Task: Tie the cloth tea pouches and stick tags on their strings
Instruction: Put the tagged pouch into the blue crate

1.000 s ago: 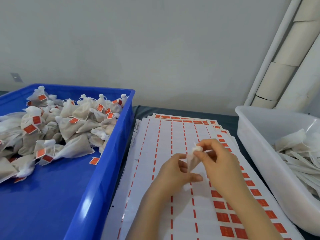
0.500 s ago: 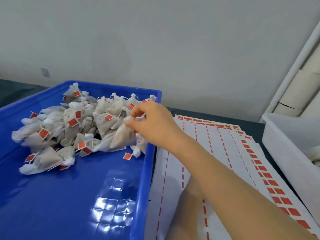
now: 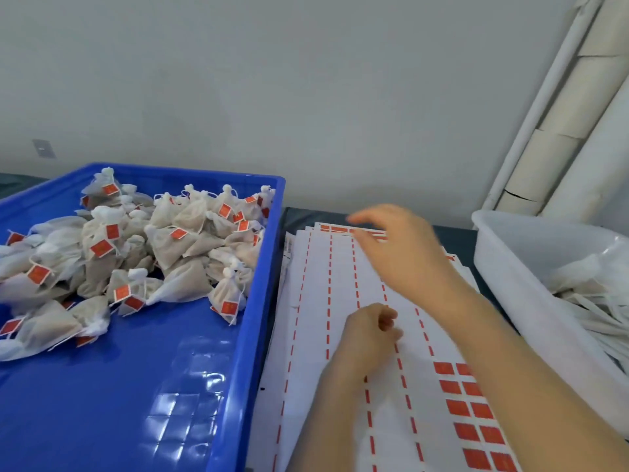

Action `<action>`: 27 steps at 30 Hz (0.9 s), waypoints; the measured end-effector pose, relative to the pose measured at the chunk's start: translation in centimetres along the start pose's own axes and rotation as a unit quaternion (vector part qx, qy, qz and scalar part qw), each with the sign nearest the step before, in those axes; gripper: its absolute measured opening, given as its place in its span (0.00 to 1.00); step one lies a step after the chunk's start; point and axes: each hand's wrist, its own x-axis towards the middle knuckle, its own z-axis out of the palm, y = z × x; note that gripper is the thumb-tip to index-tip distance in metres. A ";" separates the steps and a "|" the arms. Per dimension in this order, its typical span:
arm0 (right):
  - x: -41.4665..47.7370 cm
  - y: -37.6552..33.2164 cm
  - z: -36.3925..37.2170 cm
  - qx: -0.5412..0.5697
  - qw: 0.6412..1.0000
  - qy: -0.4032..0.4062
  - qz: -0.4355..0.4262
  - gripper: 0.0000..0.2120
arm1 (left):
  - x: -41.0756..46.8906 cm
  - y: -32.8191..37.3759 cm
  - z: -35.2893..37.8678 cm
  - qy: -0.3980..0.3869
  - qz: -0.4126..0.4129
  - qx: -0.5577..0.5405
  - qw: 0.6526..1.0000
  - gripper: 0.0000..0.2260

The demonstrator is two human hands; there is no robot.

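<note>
A heap of tied cloth tea pouches with red tags lies in the blue crate on the left. One tagged pouch sits at the heap's near right edge. White sticker sheets with rows of red tags cover the table in the middle. My right hand hovers blurred over the sheets with relaxed fingers and holds nothing. My left hand rests low over the sheets, fingers loosely curled, with nothing visible in it.
A white plastic tub at the right holds untied white pouches. Pale pipes run up the wall behind it. The near part of the blue crate's floor is bare.
My right hand has let go of the finished pouch in the blue crate and swung back right over the sticker sheets. The left hand is back in view over the sheets.
</note>
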 end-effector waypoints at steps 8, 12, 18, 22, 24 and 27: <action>-14.0 14.7 -1.9 0.003 0.936 -0.126 0.329 0.18 | 0.5 0.2 0.7 0.011 0.004 0.050 0.999 0.12; -15.8 15.6 -0.2 0.010 0.930 -0.125 0.347 0.31 | 0.3 0.5 0.8 0.008 -0.006 0.072 0.997 0.12; -15.1 14.9 1.8 -0.049 0.932 -0.129 0.336 0.40 | -0.5 1.0 0.9 -0.001 0.016 0.095 0.995 0.12; -14.6 13.2 4.0 -0.086 0.955 -0.154 0.239 0.38 | -0.9 1.6 1.2 -0.070 0.051 0.122 0.989 0.15; -14.5 12.9 4.6 -0.091 0.959 -0.153 0.222 0.37 | -1.1 1.6 1.3 -0.099 0.047 0.179 0.978 0.19; -14.2 12.5 4.5 -0.084 0.959 -0.143 0.232 0.34 | -1.3 1.6 1.2 -0.107 0.045 0.241 0.964 0.24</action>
